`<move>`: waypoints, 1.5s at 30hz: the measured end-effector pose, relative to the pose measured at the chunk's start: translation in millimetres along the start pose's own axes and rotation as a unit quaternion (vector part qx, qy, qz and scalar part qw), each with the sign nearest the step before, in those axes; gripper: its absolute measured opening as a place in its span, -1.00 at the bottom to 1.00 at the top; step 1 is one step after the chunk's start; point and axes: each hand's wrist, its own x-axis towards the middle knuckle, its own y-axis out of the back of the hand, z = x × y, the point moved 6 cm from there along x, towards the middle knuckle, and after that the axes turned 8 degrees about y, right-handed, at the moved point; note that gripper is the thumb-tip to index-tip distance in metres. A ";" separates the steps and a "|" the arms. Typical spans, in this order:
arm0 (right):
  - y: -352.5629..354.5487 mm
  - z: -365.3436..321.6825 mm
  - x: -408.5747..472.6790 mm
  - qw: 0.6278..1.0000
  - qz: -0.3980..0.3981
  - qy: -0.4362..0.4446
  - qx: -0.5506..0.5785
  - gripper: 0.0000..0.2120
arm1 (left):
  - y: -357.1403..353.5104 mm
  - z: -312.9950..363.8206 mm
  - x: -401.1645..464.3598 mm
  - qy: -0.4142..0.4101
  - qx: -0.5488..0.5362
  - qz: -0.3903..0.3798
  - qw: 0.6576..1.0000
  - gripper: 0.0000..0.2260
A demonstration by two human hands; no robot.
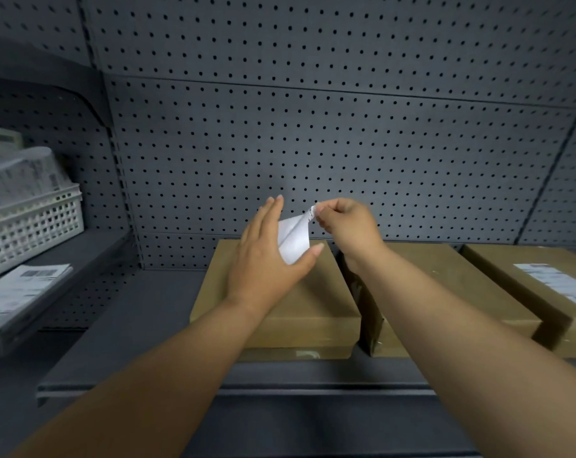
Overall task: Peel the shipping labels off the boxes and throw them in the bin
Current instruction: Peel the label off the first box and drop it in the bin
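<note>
Three flat brown cardboard boxes lie side by side on a dark grey shelf. Over the leftmost box (280,302) a white shipping label (294,238) is lifted up and folded, blank side toward me. My right hand (346,226) pinches its top corner between thumb and fingers. My left hand (266,256) is flat with fingers apart, its palm against the label's left side and thumb under its lower edge. The middle box (445,285) is partly hidden behind my right forearm. The rightmost box (524,285) carries a white printed label (557,282) stuck flat on its top.
A grey pegboard wall (313,143) backs the shelf. To the left, a higher shelf holds a white plastic basket (32,223) filled with wrapped bundles and a stack of printed sheets (19,292). The shelf's front edge (247,388) runs below the boxes. No bin is in view.
</note>
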 end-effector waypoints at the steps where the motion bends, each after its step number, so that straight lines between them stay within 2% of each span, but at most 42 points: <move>1: -0.4 1.8 -2.0 1.000 -0.010 -0.010 0.018 -0.83 | -0.8 0.8 0.9 -0.005 0.011 -0.004 1.000 -0.23; 7: -13.5 22.8 -18.3 0.987 -0.096 -0.100 0.077 -0.78 | 0.2 16.7 12.0 -0.034 0.027 -0.015 0.999 -0.35; 11: -18.5 25.7 -25.1 0.959 -0.069 -0.141 0.237 -0.74 | 0.1 14.5 19.4 -0.027 0.039 -0.019 0.999 -0.54; 13: -20.3 27.5 -26.5 0.946 -0.066 -0.159 0.273 -0.74 | -2.6 11.2 19.6 -0.019 0.022 -0.029 0.999 -0.61; 17: -25.5 32.4 -28.3 0.936 -0.133 -0.176 0.273 -0.64 | -6.0 -0.4 23.4 0.005 -0.010 -0.045 0.999 -0.77; 21: -21.0 36.6 -24.9 0.939 -0.168 -0.169 0.249 -0.66 | -1.9 -10.2 31.4 0.011 0.009 -0.052 0.999 -0.87; 26: -7.9 49.9 -14.4 0.967 -0.130 -0.161 0.149 -0.75 | 3.4 -10.2 38.4 -0.004 0.104 -0.072 0.992 -0.77; 28: 1.4 57.6 -10.8 0.982 -0.106 -0.148 0.043 -0.82 | 5.9 -14.3 37.4 0.007 0.147 -0.079 0.986 -0.69; 30: 6.5 61.8 -9.4 0.984 -0.115 -0.114 -0.073 -0.86 | 7.6 -16.8 34.4 -0.015 0.222 -0.081 0.972 -0.59; 33: 1.8 65.6 -9.8 0.956 -0.154 -0.062 -0.241 -0.85 | 4.6 -18.2 28.9 -0.045 0.303 -0.094 0.947 -0.53; 36: -9.5 66.9 -11.5 0.902 -0.189 -0.016 -0.388 -0.81 | -1.5 -19.2 26.0 -0.056 0.334 -0.092 0.936 -0.73; 39: -18.6 67.9 -14.7 0.878 -0.202 0.015 -0.435 -0.81 | -3.3 -21.4 24.7 -0.077 0.343 -0.089 0.932 -0.92; 45: -49.5 62.4 -25.1 0.856 -0.245 0.083 -0.448 -0.79 | -10.5 -38.8 28.2 -0.085 0.368 -0.087 0.922 -0.85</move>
